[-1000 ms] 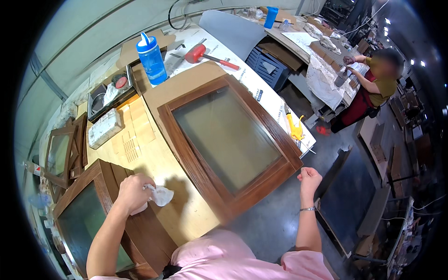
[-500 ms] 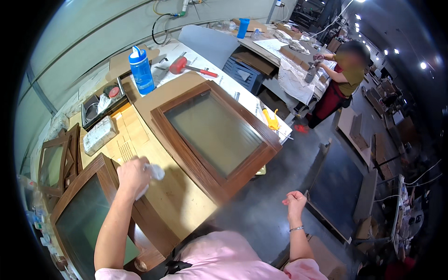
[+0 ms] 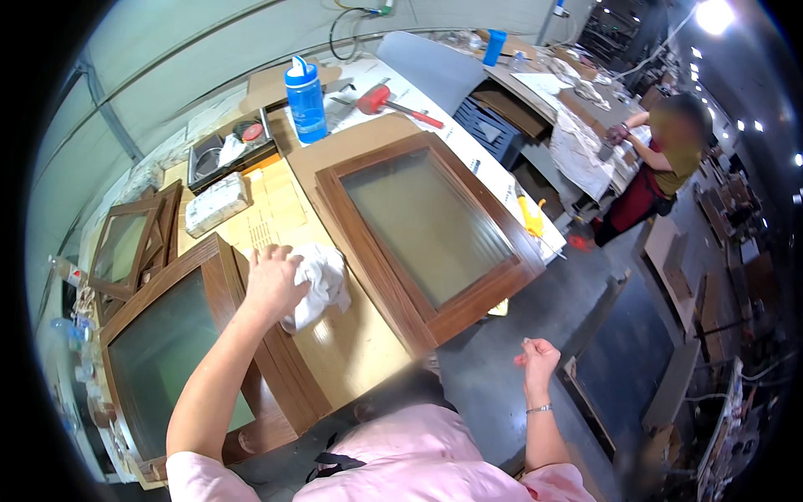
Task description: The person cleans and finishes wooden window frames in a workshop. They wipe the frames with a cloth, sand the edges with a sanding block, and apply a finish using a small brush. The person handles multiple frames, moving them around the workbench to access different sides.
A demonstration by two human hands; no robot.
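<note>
My left hand [image 3: 274, 283] grips a crumpled white cloth [image 3: 316, 284] above the light wooden board between two brown framed glass panels. The left panel [image 3: 219, 289] lies under my left forearm, its dark glass partly hidden. To the right, the other panel [image 3: 376, 289] rests on brown cardboard, with ribbed, cloudy glass in its wooden frame. My right hand [image 3: 539, 361] hangs over the floor beside that panel, fingers curled together. Whether a small thing sits between those fingertips cannot be made out.
Behind the panels stand a blue bottle [image 3: 306, 105], a red mallet [image 3: 374, 99], an open tray [image 3: 205, 171] and a wrapped white block [image 3: 217, 205]. A yellow-handled tool [image 3: 532, 217] lies at the table's right edge. Another person [image 3: 669, 159] works at a farther table.
My view has shifted, so the table sits farther right and higher. The cloth in my left hand now hangs more spread out to the right. My right hand stays curled.
</note>
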